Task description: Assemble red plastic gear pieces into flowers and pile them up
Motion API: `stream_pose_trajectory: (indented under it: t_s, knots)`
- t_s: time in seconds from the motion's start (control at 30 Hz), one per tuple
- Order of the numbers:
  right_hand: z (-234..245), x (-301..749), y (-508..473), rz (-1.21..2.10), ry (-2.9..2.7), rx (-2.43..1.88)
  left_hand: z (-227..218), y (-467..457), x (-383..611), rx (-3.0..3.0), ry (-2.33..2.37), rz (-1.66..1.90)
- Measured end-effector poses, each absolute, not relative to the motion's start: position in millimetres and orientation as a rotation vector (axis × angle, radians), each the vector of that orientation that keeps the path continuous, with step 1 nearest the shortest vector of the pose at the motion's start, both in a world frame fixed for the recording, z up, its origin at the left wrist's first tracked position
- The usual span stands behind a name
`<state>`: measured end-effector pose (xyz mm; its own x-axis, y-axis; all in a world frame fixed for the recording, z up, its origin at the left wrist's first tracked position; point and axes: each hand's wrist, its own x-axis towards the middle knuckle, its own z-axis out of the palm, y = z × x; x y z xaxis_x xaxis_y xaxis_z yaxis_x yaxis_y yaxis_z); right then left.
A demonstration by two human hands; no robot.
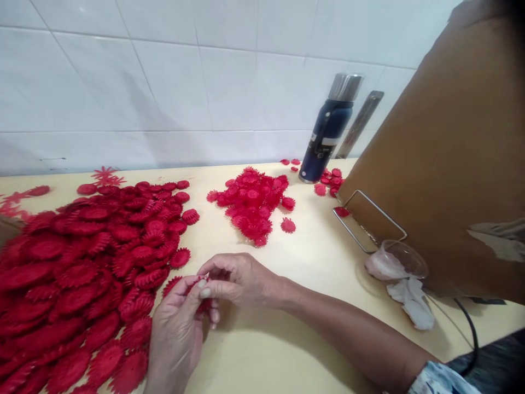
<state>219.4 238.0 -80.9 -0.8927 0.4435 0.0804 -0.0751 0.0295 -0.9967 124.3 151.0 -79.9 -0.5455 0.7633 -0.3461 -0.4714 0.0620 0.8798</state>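
Observation:
Close together at the lower middle, my left hand (179, 323) and my right hand (243, 280) pinch a small red flower-shaped piece (204, 306) between them. Fingers cover most of it, so its exact shape is hidden. To the left of my left hand lies a big heap of red round flower pieces (82, 246) with notched, fringed edges. A smaller pile of finer-toothed red flower pieces (252, 202) sits beyond my hands, with a single red piece (287, 225) beside it.
A dark blue thermos (328, 131) stands near the tiled wall (229, 87), red pieces around its base. At right are a large cardboard box (451, 153), a metal wire stand (369, 221), a clear plastic bowl (416, 262) and a crumpled white tissue (411, 302).

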Motion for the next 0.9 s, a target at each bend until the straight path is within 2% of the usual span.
stream_pose_trajectory:
  t_s: [0.2,0.37,0.43,0.53,0.73,0.9]
  knots:
    - [-75.6,219.1,238.9,1.725,-1.993,-0.55,-84.4,149.7,122.3,0.247,1.514,1.638]
    - [-72.5,218.0,239.8,2.024,-1.753,-0.514,-90.0,150.4,122.3,0.284,1.584,1.559]
    - [-73.3,217.7,241.3,2.044,-1.716,-0.528,-89.2,150.5,122.0,0.296,1.555,1.569]
    - [-74.6,218.0,242.6,1.851,-1.797,-0.618,-86.1,150.7,121.0,0.355,1.476,1.637]
    - [-75.0,218.1,237.3,1.221,-2.183,-0.689,-87.1,153.9,122.1,0.359,1.432,1.715]
    - [-75.4,216.4,235.0,1.083,-2.312,-0.729,-86.3,154.1,124.1,0.3,1.449,1.671]
